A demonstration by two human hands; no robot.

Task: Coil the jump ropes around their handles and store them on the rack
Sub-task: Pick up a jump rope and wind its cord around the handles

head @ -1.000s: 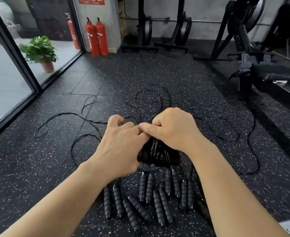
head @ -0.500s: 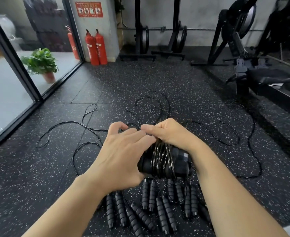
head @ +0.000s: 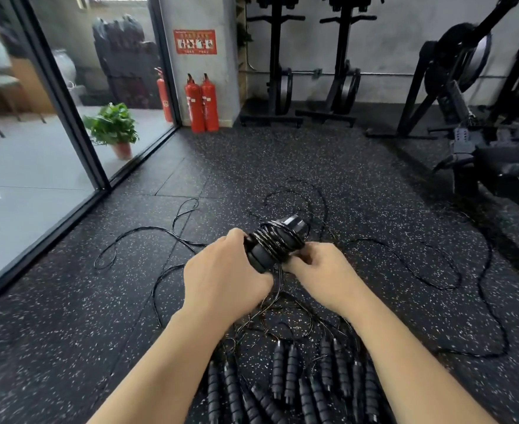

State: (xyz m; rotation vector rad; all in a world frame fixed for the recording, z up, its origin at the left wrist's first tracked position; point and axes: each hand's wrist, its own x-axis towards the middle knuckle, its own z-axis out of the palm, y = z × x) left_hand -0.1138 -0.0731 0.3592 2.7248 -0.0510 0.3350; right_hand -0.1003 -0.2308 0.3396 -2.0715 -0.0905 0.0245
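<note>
Change: since half a second ago the coiled bundle has swung from lying crosswise to pointing up and away, the right hand has dropped from on top of it to beside its lower right, and the view has tilted up toward the far wall.
Coiled bundle: a pair of black handles with thin black rope wound round the middle in many turns; held in the air above the floor, one capped end tilted up and to the right.
Left hand: fingers curled round the near, lower end of the bundle, gripping it; back of the hand faces the camera.
Right hand: fingers curled in against the right side of the windings, pinching at the rope there; the exact strand held is too small to tell.
Loose ropes: thin black cords sprawled in loops over the floor, reaching left, right and beyond the hands; some strands trail from under the bundle.
Spare handles: a row of ribbed black handles lying on the floor between the forearms, close together, mostly pointing away from the person.
Floor: black rubber with white speckles.
Surroundings: two red fire extinguishers stand by the wall corner; a potted plant sits behind the glass at left; black gym machines stand along the back and right.
</note>
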